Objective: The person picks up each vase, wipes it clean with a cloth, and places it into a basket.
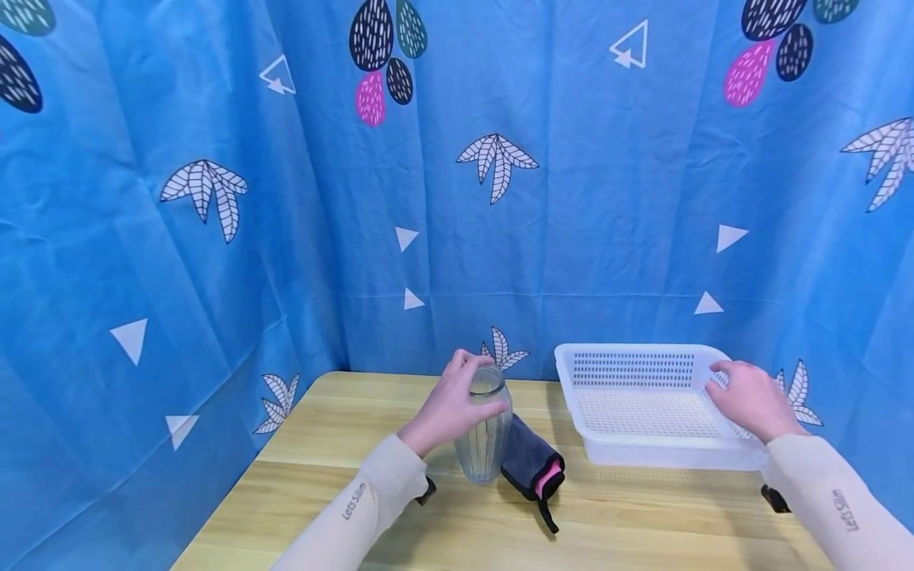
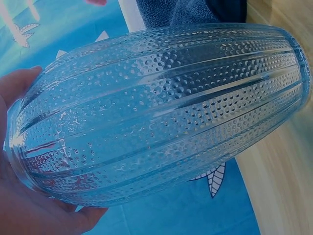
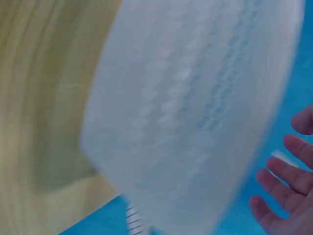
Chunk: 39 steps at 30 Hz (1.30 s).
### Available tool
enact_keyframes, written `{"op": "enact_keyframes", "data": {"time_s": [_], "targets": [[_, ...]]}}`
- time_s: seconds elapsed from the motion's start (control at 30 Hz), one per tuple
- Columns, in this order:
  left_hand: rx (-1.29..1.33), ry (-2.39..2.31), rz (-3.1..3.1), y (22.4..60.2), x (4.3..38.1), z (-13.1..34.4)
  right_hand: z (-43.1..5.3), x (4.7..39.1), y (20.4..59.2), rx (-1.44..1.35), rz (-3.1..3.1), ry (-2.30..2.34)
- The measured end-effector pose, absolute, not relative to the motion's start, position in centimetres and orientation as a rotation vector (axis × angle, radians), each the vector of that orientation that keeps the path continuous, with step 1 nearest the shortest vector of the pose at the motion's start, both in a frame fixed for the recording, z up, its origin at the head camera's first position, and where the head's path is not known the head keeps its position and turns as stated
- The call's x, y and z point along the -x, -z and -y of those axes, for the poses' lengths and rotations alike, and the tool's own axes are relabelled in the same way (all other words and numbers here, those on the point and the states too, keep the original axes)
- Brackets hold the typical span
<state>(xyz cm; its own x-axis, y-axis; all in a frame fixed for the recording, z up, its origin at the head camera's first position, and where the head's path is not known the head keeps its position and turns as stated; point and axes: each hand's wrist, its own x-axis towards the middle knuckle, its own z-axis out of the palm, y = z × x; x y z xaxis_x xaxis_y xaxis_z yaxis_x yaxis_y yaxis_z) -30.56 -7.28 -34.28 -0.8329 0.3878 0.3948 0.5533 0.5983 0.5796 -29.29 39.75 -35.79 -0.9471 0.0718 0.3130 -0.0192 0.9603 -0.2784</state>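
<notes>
A clear ribbed glass vase (image 1: 480, 448) stands about upright on the table, its dimpled wall (image 2: 161, 107) filling the left wrist view. My left hand (image 1: 457, 404) grips it around the neck, thumb on the near side and fingers at the far side of the rim. Right behind the vase lies a dark grey fabric pouch (image 1: 530, 456) with a pink lining and a black strap. My right hand (image 1: 753, 396) is over the right end of a white plastic basket (image 1: 678, 456). In the right wrist view its fingers (image 3: 288, 183) are spread and apart from the basket wall.
The wooden table (image 1: 371, 396) runs back to a blue patterned curtain (image 1: 485, 262) that also closes off the left side. The perforated basket sits at the back right, close to the curtain.
</notes>
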Motion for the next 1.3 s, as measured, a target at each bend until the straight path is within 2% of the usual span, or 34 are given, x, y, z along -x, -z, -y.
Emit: {"op": "enact_keyframes", "data": {"time_s": [0.3, 0.57, 0.97, 1.3], "targets": [[0.769, 1.046, 2.586, 34.3, 30.5, 7.3, -43.5, 28.9, 38.3, 0.278, 2.951, -0.433], [0.768, 1.044, 2.586, 34.4, 30.5, 7.0, -45.8, 28.0, 37.4, 0.194, 3.056, -0.466], [0.739, 1.139, 2.611, 34.5, 30.1, 7.6, -47.0, 27.6, 38.9, 0.23, 3.003, -0.569], [0.659, 1.338, 2.671, 37.1, 30.2, 9.7, -46.5, 27.6, 39.0, 0.272, 2.967, -0.613]]}}
